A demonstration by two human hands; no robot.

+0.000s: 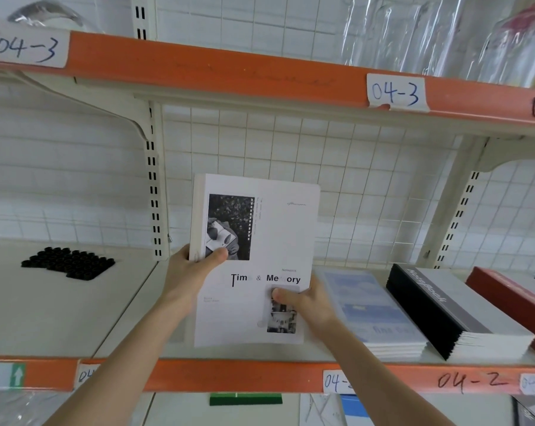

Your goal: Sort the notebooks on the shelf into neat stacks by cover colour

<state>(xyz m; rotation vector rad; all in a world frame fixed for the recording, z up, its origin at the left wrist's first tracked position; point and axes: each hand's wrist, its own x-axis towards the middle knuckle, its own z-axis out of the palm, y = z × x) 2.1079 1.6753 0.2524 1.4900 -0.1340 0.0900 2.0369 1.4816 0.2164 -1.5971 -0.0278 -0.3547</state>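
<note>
**Above the shelf (60,318): white notebooks (269,238) held upright**

I hold the bundle with its cover facing me. My left hand (195,272) grips its left edge, thumb on the cover. My right hand (309,305) pinches the lower right corner. To the right a blue stack (373,309), a black-and-grey stack (444,312) and a red stack (512,290) lie side by side.

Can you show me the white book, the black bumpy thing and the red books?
white book (260,229), head view, middle of its front cover.
black bumpy thing (67,262), head view, middle of its top.
red books (506,290), head view, on the top red cover.
</note>
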